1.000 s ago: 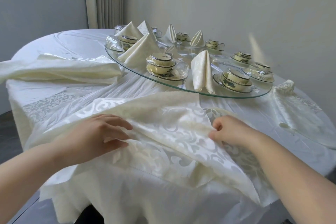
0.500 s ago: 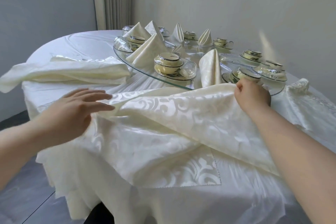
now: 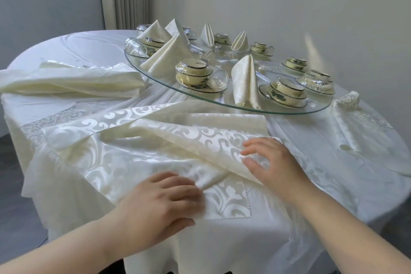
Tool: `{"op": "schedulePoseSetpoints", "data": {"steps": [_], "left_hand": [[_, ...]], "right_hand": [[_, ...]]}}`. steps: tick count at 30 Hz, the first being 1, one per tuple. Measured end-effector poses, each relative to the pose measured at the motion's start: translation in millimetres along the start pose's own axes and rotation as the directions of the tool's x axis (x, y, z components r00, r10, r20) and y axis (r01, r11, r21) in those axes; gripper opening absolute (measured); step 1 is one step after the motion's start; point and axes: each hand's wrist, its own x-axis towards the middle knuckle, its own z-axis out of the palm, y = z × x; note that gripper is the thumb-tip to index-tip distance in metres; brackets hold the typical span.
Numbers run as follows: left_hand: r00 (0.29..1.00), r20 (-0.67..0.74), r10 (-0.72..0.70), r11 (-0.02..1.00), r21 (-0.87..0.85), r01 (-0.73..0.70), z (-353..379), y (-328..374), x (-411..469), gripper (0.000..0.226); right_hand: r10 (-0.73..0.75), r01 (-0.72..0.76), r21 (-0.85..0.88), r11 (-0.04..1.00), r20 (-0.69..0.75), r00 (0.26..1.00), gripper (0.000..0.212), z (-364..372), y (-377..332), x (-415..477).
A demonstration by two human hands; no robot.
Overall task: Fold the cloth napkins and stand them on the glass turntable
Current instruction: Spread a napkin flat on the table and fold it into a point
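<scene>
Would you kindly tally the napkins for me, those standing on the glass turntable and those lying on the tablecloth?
Standing napkins: 6
Lying napkins: 3
Total: 9

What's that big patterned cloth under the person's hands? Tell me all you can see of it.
The napkin is a cream, glossy damask-looking cloth with woven scroll and leaf patterns. It lies rumpled and partly folded over itself at the near edge of the table, in front of the glass turntable, not on it. The left hand rests on its near part; the right hand touches the folded flap with spread fingers.
</scene>
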Motion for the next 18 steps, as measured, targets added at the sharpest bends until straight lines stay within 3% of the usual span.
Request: {"op": "schedulePoseSetpoints", "data": {"steps": [2,6,8,10,14,18], "left_hand": [[0.998,-0.054,-0.039,0.997,-0.068,0.035,-7.2,1.6,1.0,0.041],[0.978,-0.142,-0.155,0.971,-0.206,0.124,-25.3,6.9,3.9,0.046],[0.955,-0.199,-0.221,0.952,-0.258,0.167,-37.8,12.0,4.2,0.037],[0.935,-0.244,-0.258,0.942,-0.28,0.187,-49.1,18.7,3.1,0.032],[0.928,-0.269,-0.259,0.944,-0.276,0.184,-66.0,34.5,-1.7,0.034],[0.898,-0.303,-0.318,0.929,-0.291,0.23,-80.8,49.8,-9.2,0.037]], "right_hand": [[-0.039,0.033,0.084,0.996,0.062,0.997,0.052,1.5,-1.9,-17.7],[-0.212,0.22,-0.026,0.975,0.18,0.961,0.063,1.1,-5.8,-45.6],[-0.173,0.179,0.005,0.984,0.284,0.943,0.075,0.3,-15.4,-54.9],[-0.202,0.212,-0.027,0.977,0.206,0.957,0.071,3.1,-22.0,-60.8],[-0.294,0.283,-0.089,0.955,-0.146,0.945,0.024,9.5,-37.5,-55.0],[-0.233,0.252,0.069,0.965,-0.21,0.95,0.017,-3.7,-60.0,-62.2]]}}
